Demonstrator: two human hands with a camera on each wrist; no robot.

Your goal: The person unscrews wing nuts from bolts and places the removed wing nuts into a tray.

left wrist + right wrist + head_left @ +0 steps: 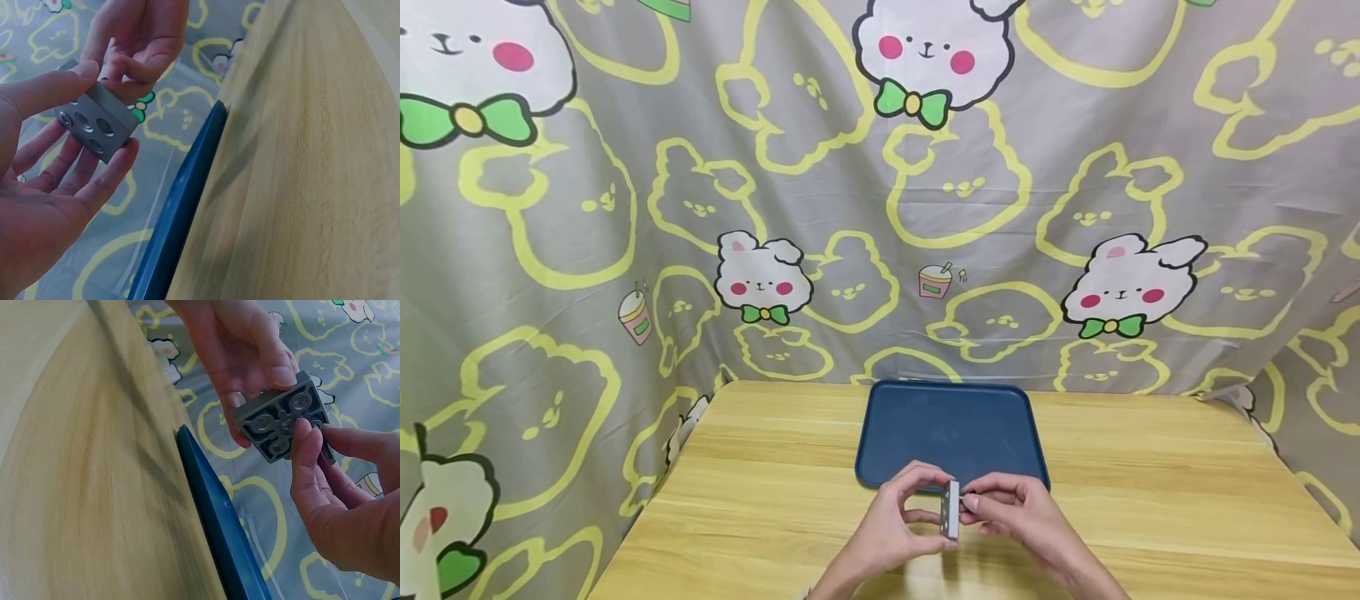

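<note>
Thumb and fingers of my left hand (887, 527) grip a small grey block (951, 510) by its opposite edges, holding it upright above the table. Several round holes show on the face of the block (94, 123) in the left wrist view; its other face, seen in the right wrist view, has ribs and hollows. My right hand (1028, 510) pinches a small dark threaded piece, which looks like a screw (328, 453), at that ribbed face. Fingertips hide where the screw meets the block, so I cannot tell whether it sits in a hole.
A dark blue tray (951, 429) lies on the wooden table (760, 467) just beyond my hands. Behind the table and at its sides hangs a grey curtain (835, 200) with yellow outlines and white cartoon animals.
</note>
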